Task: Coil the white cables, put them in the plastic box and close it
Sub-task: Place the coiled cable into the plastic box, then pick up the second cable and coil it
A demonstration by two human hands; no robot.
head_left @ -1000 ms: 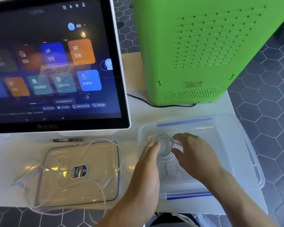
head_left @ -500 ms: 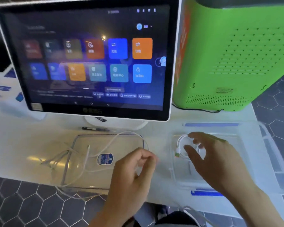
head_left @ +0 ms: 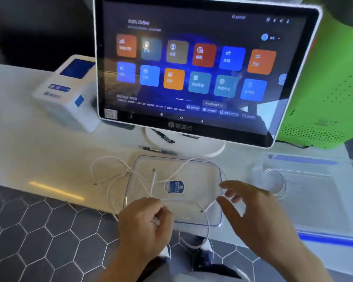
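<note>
The lid [head_left: 196, 174] near the middle is clear, glossy plastic with a printed paper sticker [head_left: 174, 186]. The box [head_left: 314, 200] to the right is cloudy, translucent plastic. The cables [head_left: 118, 174] have smooth white sheathing. The screen [head_left: 192, 68] is glossy glass in a white plastic frame. The table [head_left: 39, 151] is smooth, shiny white. The green housing [head_left: 330, 88] far right looks matt and perforated.

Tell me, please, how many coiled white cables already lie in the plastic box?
1: a coiled white cable lies at the left end of the plastic box. More loose white cable sprawls over the clear lid, uncoiled.
</note>
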